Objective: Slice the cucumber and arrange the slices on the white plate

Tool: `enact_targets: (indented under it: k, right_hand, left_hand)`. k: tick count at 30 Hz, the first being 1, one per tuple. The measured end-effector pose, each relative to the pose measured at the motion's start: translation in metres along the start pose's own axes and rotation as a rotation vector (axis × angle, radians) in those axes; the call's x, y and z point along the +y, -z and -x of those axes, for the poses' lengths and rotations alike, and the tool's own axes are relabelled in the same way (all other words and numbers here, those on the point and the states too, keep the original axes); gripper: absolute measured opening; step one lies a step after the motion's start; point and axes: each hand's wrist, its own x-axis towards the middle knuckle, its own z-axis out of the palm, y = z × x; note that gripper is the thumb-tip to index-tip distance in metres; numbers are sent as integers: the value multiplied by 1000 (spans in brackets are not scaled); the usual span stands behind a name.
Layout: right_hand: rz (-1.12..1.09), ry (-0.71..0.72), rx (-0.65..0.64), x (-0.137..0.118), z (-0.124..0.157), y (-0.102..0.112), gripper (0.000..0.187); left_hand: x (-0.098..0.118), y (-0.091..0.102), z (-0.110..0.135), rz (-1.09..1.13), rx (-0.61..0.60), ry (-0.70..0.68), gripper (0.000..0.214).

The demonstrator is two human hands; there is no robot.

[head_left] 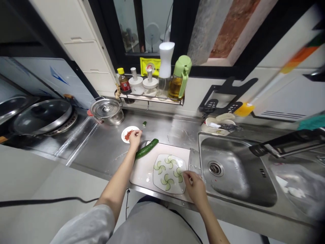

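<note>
Apparently, plating is in hand: cucumber slices (168, 185) are arranged on a plate (157, 181). The left hand (135, 138) is positioned at red pieces (128, 136), the right hand (195, 186) at the plate's edge; finger closure and hold cannot be determined. Delicate placing is judged necessary.

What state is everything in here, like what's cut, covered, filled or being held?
Left hand: at the small dish, fingers bunched; hold unclear.
Right hand: by the plate's right side, hold unclear.
Small dish: holding red bits.
Plate: on the cutting board.
Cucumber slices: arranged in four pinwheels.
Long cucumber: unsliced.
Steel pot: covered.
Pan lid: in place.
Oil jug: partly filled.
</note>
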Motion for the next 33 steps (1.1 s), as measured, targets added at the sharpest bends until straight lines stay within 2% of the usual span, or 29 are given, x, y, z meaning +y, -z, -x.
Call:
enact_targets:
  k: [3, 5, 9, 13, 18, 25, 29, 33]
  right_hand:
    - [-22, 28, 16, -16, -24, 8, 31]
    - [-43, 53, 41, -28, -44, 13, 28]
    - [-103, 161, 59, -47, -82, 16, 23]
    - [-107, 209, -33, -48, -101, 8, 17]
    - [-80, 204, -121, -37, -103, -4, 14]
    - [-107, 170, -139, -27, -99, -14, 11]
    - [-135, 40, -187, -17, -91, -26, 11]
    - [-51, -118, -261, -8, -80, -39, 13]
  left_hand:
    - [17, -5, 32, 214, -106, -142, 23]
    - [28, -7, 54, 258, -188, -217, 22]
    - [46, -12, 87, 168, -381, -378, 21]
    - [58, -20, 106, -26, -497, -447, 19]
    - [64, -27, 117, -129, -566, -507, 18]
    - [54, -36, 122, -163, -640, -487, 17]
    - [46, -40, 126, -220, -679, -447, 17]
    - [35, -42, 128, -334, -615, -389, 17]
